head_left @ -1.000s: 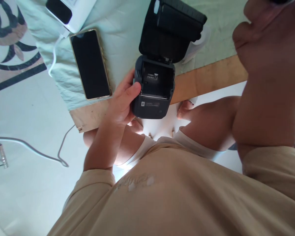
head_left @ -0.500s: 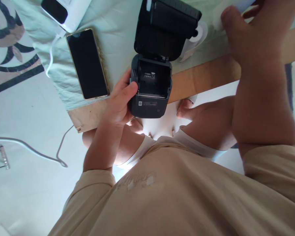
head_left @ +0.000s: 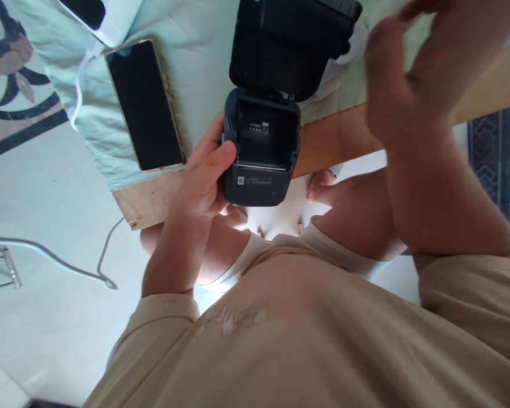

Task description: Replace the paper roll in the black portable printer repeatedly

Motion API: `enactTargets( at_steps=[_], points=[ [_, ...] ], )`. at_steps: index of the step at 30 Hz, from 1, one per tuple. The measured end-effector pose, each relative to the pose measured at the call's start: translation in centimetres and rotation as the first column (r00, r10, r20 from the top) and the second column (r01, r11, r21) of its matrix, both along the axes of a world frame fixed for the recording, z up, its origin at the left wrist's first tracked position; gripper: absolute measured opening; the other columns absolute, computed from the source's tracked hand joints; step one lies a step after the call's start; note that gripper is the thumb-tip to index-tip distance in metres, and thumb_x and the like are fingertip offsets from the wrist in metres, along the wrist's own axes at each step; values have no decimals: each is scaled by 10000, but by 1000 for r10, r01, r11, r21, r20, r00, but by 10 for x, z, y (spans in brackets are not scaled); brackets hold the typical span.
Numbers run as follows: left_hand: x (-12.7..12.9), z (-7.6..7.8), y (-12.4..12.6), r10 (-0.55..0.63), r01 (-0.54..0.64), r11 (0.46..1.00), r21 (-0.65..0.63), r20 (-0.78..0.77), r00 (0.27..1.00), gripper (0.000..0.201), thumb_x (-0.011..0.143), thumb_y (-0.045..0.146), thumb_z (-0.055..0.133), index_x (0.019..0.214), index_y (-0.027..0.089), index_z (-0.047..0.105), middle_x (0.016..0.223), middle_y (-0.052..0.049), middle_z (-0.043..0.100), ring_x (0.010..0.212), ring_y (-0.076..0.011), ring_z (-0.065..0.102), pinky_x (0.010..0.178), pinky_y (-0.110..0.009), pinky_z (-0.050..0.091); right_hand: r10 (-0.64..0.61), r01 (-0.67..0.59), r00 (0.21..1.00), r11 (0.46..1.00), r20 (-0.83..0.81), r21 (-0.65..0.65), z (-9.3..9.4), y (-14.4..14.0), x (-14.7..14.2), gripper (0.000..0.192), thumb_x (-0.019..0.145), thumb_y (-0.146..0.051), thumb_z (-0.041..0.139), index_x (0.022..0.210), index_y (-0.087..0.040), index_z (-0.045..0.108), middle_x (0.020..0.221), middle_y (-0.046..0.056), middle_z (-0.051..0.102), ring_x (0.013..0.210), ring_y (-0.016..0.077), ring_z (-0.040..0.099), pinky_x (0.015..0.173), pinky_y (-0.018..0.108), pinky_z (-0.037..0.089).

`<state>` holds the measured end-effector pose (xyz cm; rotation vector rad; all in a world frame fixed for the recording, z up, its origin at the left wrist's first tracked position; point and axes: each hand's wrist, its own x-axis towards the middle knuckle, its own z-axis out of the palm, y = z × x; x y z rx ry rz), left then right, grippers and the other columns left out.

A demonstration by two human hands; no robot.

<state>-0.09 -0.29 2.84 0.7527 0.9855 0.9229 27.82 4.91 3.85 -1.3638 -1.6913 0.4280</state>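
Note:
My left hand [head_left: 208, 175] grips a dark portable label printer [head_left: 259, 187] by its left side, thumb on the rim. The printer's lid [head_left: 276, 51] is swung up, and its paper bay [head_left: 263, 136] shows nothing loaded. Over the table to the right of the lid is my right hand [head_left: 402, 85], blurred by motion, with its fingertips partly cut off by the top edge. Whether it holds anything is unclear. Close to it, partly behind the lid, lies a white paper roll [head_left: 334, 76], mostly hidden.
A smartphone [head_left: 147, 107] with a dark screen lies on the pale green tablecloth [head_left: 204, 51]. Beyond it a white device [head_left: 117, 20] has a white cable [head_left: 79, 93] attached. The wooden table edge [head_left: 335, 144] runs in front of my legs.
My right hand has shifted left toward the lid, and the white item seen at it before no longer shows. The printer, still in my left hand, has barely moved.

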Motion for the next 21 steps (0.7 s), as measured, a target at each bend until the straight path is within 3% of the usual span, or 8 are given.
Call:
enactTargets(
  at_steps=[2, 4, 7, 13, 21],
  points=[
    [-1, -2, 1, 5, -5, 1000, 15, -25, 1000, 540, 768, 625, 815, 1152, 255, 730, 974, -77, 758, 890, -288, 756, 594, -335, 542, 14, -27, 955, 999, 295, 41, 3, -2, -20, 686, 984, -509, 458, 1414, 4, 611, 1338, 151, 648, 1297, 276, 625, 1102, 404, 494],
    [-3, -3, 2, -2, 3, 1000, 30, -37, 999, 592, 774, 636, 812, 1207, 244, 714, 966, -78, 742, 868, -282, 763, 544, -325, 522, 43, -47, 910, 999, 412, -2, 4, 0, -34, 651, 1009, -475, 374, 1419, -23, 601, 1385, 127, 629, 1356, 259, 603, 1178, 405, 474],
    [-7, -6, 2, 9, -7, 999, 45, -43, 999, 578, 815, 595, 799, 1256, 236, 696, 989, -74, 749, 854, -255, 769, 539, -305, 541, 76, -37, 900, 995, 429, -97, 1, 7, -44, 595, 995, -405, 426, 1446, -46, 573, 1448, 130, 600, 1368, 274, 597, 1253, 449, 441],
    [-9, -11, 1, 33, -30, 998, 58, -36, 999, 529, 833, 581, 786, 1204, 217, 687, 1005, -79, 741, 979, -305, 797, 650, -345, 624, 22, 110, 870, 965, 492, -237, -1, 13, -45, 497, 926, -303, 525, 1338, -46, 629, 1417, 210, 560, 1328, 339, 580, 1152, 510, 459],
    [-9, -8, 1, -5, 5, 1000, 9, -59, 998, 550, 819, 574, 789, 1222, 218, 673, 996, -72, 724, 782, -244, 761, 597, -348, 598, 5, 166, 895, 925, 446, -342, 11, 6, -37, 503, 877, -276, 565, 1337, -94, 661, 1344, 175, 606, 1267, 301, 598, 1069, 446, 471]
  ],
)
